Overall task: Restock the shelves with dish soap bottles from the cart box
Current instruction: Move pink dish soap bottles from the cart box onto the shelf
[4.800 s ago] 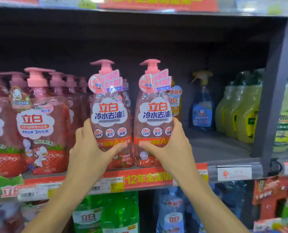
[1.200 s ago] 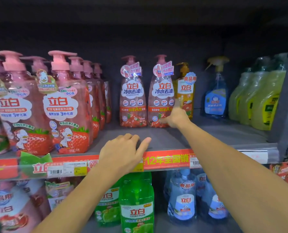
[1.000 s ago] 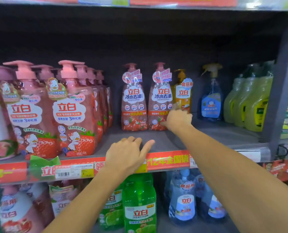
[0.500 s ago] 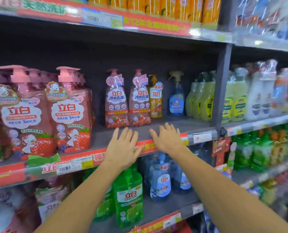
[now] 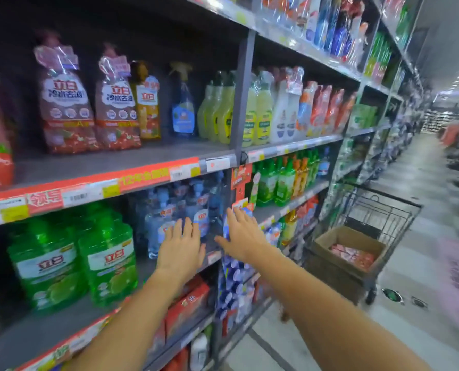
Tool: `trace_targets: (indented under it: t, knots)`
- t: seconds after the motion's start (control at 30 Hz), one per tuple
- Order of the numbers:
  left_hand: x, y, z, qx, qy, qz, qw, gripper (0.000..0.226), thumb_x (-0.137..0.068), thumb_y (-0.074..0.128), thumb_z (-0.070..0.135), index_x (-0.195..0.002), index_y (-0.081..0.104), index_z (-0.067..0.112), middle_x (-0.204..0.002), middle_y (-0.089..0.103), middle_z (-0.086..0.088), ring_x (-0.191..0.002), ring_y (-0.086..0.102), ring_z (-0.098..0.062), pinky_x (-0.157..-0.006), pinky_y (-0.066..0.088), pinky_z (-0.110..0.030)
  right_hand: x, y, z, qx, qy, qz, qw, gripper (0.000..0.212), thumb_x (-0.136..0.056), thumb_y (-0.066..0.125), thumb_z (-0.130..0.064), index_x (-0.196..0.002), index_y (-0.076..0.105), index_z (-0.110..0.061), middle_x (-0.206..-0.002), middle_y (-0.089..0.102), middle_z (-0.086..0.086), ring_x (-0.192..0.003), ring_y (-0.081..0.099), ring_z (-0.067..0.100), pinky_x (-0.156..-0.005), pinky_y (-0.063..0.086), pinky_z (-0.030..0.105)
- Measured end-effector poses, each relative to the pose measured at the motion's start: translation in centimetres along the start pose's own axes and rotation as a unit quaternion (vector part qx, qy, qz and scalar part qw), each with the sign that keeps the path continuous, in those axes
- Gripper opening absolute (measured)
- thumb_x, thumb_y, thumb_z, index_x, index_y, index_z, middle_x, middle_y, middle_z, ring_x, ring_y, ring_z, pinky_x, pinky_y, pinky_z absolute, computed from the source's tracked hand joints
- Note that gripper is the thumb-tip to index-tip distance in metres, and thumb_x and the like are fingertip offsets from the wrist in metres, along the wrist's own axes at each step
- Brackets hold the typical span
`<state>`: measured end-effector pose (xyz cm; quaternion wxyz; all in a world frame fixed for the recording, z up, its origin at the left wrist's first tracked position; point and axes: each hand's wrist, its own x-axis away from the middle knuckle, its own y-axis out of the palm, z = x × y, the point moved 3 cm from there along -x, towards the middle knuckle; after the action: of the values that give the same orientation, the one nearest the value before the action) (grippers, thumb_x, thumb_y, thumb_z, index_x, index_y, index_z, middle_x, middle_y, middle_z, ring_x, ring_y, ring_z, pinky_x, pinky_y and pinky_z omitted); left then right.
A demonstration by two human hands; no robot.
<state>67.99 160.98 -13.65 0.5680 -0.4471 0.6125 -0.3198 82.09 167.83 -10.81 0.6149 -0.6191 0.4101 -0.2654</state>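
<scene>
Two pink strawberry dish soap bottles [image 5: 67, 103] [image 5: 116, 105] stand side by side toward the back of the middle shelf [image 5: 110, 163]. My left hand [image 5: 181, 249] and my right hand [image 5: 243, 235] hover empty in the air below that shelf, fingers straight, in front of the blue bottles. To the right stands a wire cart [image 5: 375, 218] holding an open cardboard box [image 5: 348, 247] with pink bottles [image 5: 352, 257] lying inside.
Green bottles [image 5: 73, 261] and blue bottles [image 5: 174, 218] fill the lower shelf. Yellow bottles [image 5: 217, 111] and a blue spray bottle [image 5: 182, 108] stand right of the pink ones. A grey shelf upright [image 5: 240, 103] divides the bays. The aisle floor [image 5: 423, 263] runs right.
Both hands have left the shelf edge and dropped lower with fingers spread. The view has swung right, bringing the cart and box into sight.
</scene>
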Motion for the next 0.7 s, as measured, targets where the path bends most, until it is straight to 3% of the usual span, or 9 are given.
trace_targets:
  t: [0.1, 0.27, 0.33, 0.47, 0.57, 0.7]
  knots:
    - [-1.0, 0.2, 4.8, -0.004, 0.039, -0.014, 0.999, 0.063, -0.069, 0.083, 0.04, -0.113, 0.069, -0.002, -0.107, 0.069, -0.021, -0.101, 0.066, -0.039, -0.081, 0.056, -0.045, 2.2, 0.3, 5.1, 0.007, 0.026, 0.008, 1.0, 0.082, -0.097, 0.052, -0.052, -0.154, 0.018, -0.003, -0.156, 0.03, 0.015, -0.145, 0.027, 0.033, -0.117, 0.027, 0.047]
    - [-4.1, 0.4, 14.7, 0.005, 0.12, -0.008, 0.993, 0.061, -0.057, 0.088, 0.038, -0.102, 0.073, -0.001, -0.092, 0.072, -0.018, -0.086, 0.069, -0.036, -0.068, 0.058, -0.042, 6.2, 1.4, 14.6, 0.012, 0.085, -0.017, 0.996, 0.078, -0.098, 0.051, -0.049, -0.154, 0.019, -0.004, -0.156, 0.029, 0.015, -0.145, 0.027, 0.032, -0.118, 0.026, 0.046]
    - [-5.5, 0.7, 19.9, 0.014, 0.142, -0.026, 0.989, 0.061, -0.07, 0.078, 0.042, -0.112, 0.069, 0.0, -0.101, 0.071, -0.018, -0.095, 0.067, -0.036, -0.077, 0.056, -0.044, 8.4, 2.6, 18.8, 0.016, 0.099, -0.035, 0.994, 0.076, -0.098, 0.051, -0.046, -0.154, 0.02, -0.005, -0.154, 0.031, 0.014, -0.144, 0.03, 0.031, -0.117, 0.028, 0.045]
    - [-8.1, 1.1, 31.5, 0.077, 0.186, -0.036, 0.979, 0.061, -0.095, 0.03, 0.044, -0.138, 0.046, 0.005, -0.134, 0.053, -0.017, -0.126, 0.049, -0.034, -0.104, 0.038, -0.045, 12.6, 4.1, 28.6, 0.022, 0.155, -0.069, 0.985, 0.075, -0.1, 0.05, -0.042, -0.156, 0.016, -0.007, -0.159, 0.025, 0.011, -0.148, 0.023, 0.028, -0.12, 0.022, 0.045]
    - [-10.3, 2.1, 39.4, 0.082, 0.217, -0.021, 0.973, 0.054, -0.099, 0.038, 0.042, -0.14, 0.04, 0.007, -0.134, 0.051, -0.013, -0.125, 0.046, -0.03, -0.102, 0.037, -0.041, 14.8, 3.8, 36.6, 0.019, 0.195, -0.073, 0.978, 0.074, -0.1, 0.048, -0.041, -0.157, 0.014, -0.006, -0.161, 0.023, 0.012, -0.149, 0.021, 0.03, -0.121, 0.021, 0.046]
    - [-11.9, 4.2, 48.0, 0.088, 0.23, -0.043, 0.968, 0.059, -0.098, 0.041, 0.044, -0.143, 0.039, 0.006, -0.136, 0.051, -0.014, -0.127, 0.046, -0.03, -0.102, 0.04, -0.043, 18.3, 3.7, 45.4, 0.001, 0.251, -0.065, 0.966, 0.071, -0.095, 0.055, -0.045, -0.15, 0.029, -0.007, -0.149, 0.041, 0.016, -0.137, 0.039, 0.035, -0.112, 0.035, 0.046]
